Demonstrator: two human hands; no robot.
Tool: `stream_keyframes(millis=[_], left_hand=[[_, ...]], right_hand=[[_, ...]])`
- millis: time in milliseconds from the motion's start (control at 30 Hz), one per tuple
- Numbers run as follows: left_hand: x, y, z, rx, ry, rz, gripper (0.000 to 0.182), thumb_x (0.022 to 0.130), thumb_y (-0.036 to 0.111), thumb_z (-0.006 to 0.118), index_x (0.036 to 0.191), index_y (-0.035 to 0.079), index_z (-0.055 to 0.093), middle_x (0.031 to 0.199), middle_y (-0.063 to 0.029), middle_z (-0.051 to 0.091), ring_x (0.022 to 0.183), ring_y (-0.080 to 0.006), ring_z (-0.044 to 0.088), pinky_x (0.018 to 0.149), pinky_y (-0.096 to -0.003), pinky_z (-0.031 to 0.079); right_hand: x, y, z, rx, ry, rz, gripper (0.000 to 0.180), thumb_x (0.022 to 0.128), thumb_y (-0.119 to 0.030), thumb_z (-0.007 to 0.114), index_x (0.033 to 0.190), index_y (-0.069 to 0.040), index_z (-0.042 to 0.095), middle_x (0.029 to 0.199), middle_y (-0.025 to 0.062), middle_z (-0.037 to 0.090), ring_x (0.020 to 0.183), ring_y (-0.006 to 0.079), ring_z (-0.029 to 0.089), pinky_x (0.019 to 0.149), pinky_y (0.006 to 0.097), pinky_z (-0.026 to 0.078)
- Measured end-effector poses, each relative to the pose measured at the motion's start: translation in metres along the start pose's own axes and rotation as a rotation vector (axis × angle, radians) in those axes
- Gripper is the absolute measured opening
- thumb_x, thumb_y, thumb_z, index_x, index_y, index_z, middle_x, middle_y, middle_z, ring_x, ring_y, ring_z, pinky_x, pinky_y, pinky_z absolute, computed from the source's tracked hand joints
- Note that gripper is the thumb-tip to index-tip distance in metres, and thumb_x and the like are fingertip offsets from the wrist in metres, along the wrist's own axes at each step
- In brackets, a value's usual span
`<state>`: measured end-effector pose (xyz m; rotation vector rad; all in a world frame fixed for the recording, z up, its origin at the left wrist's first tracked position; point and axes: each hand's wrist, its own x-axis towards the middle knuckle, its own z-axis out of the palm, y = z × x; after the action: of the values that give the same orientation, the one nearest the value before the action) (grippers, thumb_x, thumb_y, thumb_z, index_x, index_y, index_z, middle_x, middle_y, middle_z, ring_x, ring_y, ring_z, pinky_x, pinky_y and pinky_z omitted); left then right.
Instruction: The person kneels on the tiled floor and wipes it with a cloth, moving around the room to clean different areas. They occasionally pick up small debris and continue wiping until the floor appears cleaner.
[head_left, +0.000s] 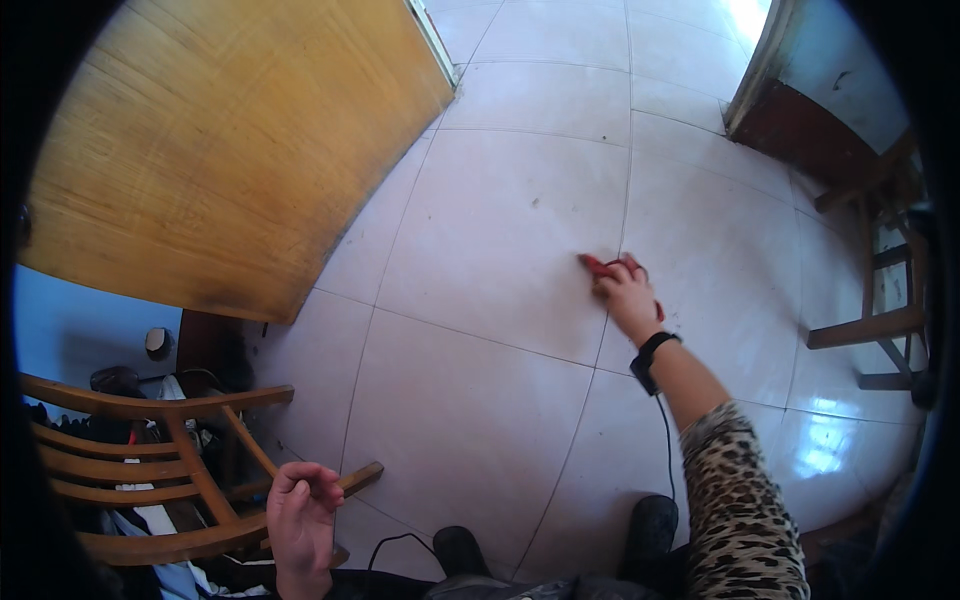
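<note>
My right hand (628, 294) is stretched forward above the tiled floor (480, 390), closed around a red tool (596, 265) whose tip points to the upper left. The tool is small and partly covered by my fingers, so its exact kind cannot be told. A black band with a cable (654, 358) circles my right wrist. At the lower left, my left hand (302, 510) is raised with its palm up and fingers curled, and nothing shows in it. It is nearest to a wooden chair (180, 409) with a slatted back.
A yellow wooden door (247, 142) fills the upper left. Clothes and other items lie around the left chair. Another wooden chair (870, 330) stands at the right, near a wall with a dark red base (806, 131). My dark shoes (459, 551) are at the bottom.
</note>
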<state>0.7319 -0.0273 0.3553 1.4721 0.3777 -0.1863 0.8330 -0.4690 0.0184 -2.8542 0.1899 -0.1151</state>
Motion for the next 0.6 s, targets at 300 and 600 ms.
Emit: stream_keyframes(millis=[300,600], left_hand=[[0.013,-0.008,0.012,0.023,-0.019,-0.040,0.018,0.097,0.014,0.050,0.110,0.004,0.058,0.100,-0.0117,0.065,0.086,-0.0159,0.062,0.078,-0.0282,0.052],[0.022,-0.012,0.025,0.053,0.006,-0.094,0.018,0.097,0.013,0.051,0.110,0.004,0.058,0.099,-0.0110,0.064,0.086,-0.0159,0.062,0.080,-0.0286,0.052]], right_hand=[[-0.245,0.006,-0.069,0.128,-0.535,-0.486,0.042,0.092,-0.020,0.051,0.132,-0.033,0.057,0.137,-0.0008,0.052,0.115,0.0301,0.053,0.089,0.0498,0.050],[-0.194,0.067,-0.020,-0.054,-0.467,-0.836,0.047,0.088,-0.021,0.056,0.129,-0.044,0.056,0.148,-0.0090,0.039,0.119,0.0278,0.046,0.095,0.0503,0.042]])
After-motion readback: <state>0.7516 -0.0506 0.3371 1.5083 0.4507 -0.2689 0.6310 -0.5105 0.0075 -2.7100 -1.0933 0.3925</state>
